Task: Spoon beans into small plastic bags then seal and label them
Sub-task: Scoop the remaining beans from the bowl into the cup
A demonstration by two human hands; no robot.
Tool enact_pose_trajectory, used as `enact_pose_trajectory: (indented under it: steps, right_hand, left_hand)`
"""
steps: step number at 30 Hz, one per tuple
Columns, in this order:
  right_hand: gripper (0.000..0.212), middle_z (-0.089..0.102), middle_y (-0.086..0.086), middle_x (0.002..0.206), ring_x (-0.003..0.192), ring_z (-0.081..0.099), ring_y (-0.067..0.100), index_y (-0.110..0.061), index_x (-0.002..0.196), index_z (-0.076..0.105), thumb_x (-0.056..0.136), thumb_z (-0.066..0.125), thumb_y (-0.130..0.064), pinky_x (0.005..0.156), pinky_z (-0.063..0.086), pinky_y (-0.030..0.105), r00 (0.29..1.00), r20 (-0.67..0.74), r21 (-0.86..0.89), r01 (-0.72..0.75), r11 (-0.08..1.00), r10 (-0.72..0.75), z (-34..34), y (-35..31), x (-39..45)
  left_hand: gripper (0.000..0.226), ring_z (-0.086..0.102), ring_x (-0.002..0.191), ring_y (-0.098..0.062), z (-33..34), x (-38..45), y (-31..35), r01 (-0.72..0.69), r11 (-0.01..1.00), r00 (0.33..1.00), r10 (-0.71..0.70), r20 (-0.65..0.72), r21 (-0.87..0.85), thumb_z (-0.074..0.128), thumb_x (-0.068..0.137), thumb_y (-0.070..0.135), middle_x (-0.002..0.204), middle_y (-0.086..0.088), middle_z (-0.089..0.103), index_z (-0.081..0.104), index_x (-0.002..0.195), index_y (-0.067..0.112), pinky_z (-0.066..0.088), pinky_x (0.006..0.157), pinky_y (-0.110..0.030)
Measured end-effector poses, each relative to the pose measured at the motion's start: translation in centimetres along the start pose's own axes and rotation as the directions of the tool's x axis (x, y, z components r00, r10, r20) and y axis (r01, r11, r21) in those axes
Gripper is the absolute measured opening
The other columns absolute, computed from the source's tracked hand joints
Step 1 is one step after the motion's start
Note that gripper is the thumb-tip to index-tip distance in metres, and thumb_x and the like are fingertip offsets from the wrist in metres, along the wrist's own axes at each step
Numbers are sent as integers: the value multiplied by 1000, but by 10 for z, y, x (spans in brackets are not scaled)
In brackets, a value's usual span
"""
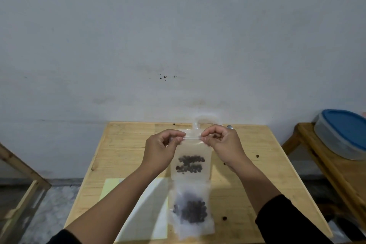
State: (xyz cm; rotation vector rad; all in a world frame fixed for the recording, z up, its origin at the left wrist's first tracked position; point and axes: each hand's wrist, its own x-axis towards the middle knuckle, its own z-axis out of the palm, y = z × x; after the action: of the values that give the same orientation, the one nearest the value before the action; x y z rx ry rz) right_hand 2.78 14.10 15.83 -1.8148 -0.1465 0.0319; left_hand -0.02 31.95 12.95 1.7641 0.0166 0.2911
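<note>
Clear plastic: one bean-filled bag [190,161] was held upright above the counter [126,144], left hand [159,147] and right hand [221,140] each in a pinching grip on its top strip; sealing appeared under way. A second filled bag [191,212] lay nearer, no label visible on either. Label sheets [147,210] lay beside it. Stray beans [224,218] sat near the right edge; room remained left. A blue-lidded tub [342,134] stood on a separate stand.

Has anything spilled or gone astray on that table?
Yes. A few loose dark beans lie scattered on the wooden table: one near the right edge, one near the front, one at the back. They belong in the bags.
</note>
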Motion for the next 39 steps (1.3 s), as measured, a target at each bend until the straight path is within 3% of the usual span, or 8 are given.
enact_pose_trajectory:
  steps: [3, 6, 8, 13, 24, 29, 35, 39]
  right_hand:
    - [22, 67, 4, 85, 77, 60, 11, -23, 70, 68, 78, 71, -2, 73, 49, 19, 1000, -15, 39, -15, 999, 15, 4, 3, 1]
    - [18, 67, -5, 83, 73, 59, 9, -24, 75, 70, 79, 71, -7, 70, 49, 17, 998, 57, 57, -39, 998, 36, 6, 3, 0]
    - [12, 68, -9, 83, 71, 60, 8, -25, 77, 72, 78, 73, -13, 72, 51, 20, 997, 73, 11, -40, 999, 39, 10, 4, -1]
    - [6, 72, -6, 86, 75, 62, 7, -19, 80, 73, 76, 76, -15, 72, 53, 25, 996, 60, 22, -68, 997, 66, 17, 8, -2]
    - [9, 68, -4, 77, 67, 58, 0, -15, 71, 71, 73, 77, -9, 69, 47, 21, 996, 2, 96, -91, 991, 92, 30, 8, -5]
    - [15, 70, -6, 79, 71, 61, 1, -22, 70, 71, 74, 76, -8, 62, 49, 20, 995, -18, 142, -90, 986, 93, 44, 6, -2]
    - [16, 68, -10, 73, 70, 61, 0, -21, 71, 71, 74, 75, -7, 70, 47, 17, 992, 34, 235, -128, 964, 124, 79, 4, -4]
    - [18, 67, -12, 76, 79, 60, 4, -23, 72, 69, 76, 73, -7, 78, 47, 19, 985, 127, 222, -141, 965, 115, 104, 6, -7]
  left_hand:
    - [29, 55, 61, -5, 1, 2, -1, -4, 1000, 999, 6, -40, 31, 64, 85, 6, 69, 14, 68, 69, 78, 34, 42, 60, -15]
    - [27, 61, 73, -18, 0, 4, -6, 1, 998, 1000, 0, -18, 58, 62, 88, 10, 77, 7, 69, 68, 80, 35, 48, 68, -28]
    - [25, 60, 72, -21, 0, 2, -6, -2, 997, 1000, 1, 25, 76, 62, 88, 12, 76, 2, 69, 69, 82, 35, 47, 66, -27]
    - [6, 52, 58, 2, 1, -2, 0, 36, 998, 997, -40, 67, 56, 72, 81, 21, 69, 22, 65, 71, 85, 26, 39, 60, -9]
    - [6, 50, 50, 10, 3, -6, 3, 32, 998, 999, -33, 20, 56, 70, 81, 10, 70, 15, 65, 70, 81, 17, 34, 54, -3]
    - [9, 45, 50, 3, -11, -2, -4, 62, 998, 998, -61, -21, 25, 70, 82, 15, 55, 23, 57, 69, 82, 23, 35, 55, -8]
    - [25, 62, 75, -5, -51, -18, -21, 63, 997, 992, -57, 115, -43, 69, 84, 14, 92, 18, 66, 68, 96, 36, 51, 76, -26]
    - [26, 61, 66, -9, -70, -38, -32, 84, 997, 994, -83, 65, 0, 68, 84, 11, 96, 18, 66, 69, 97, 33, 55, 71, -32]
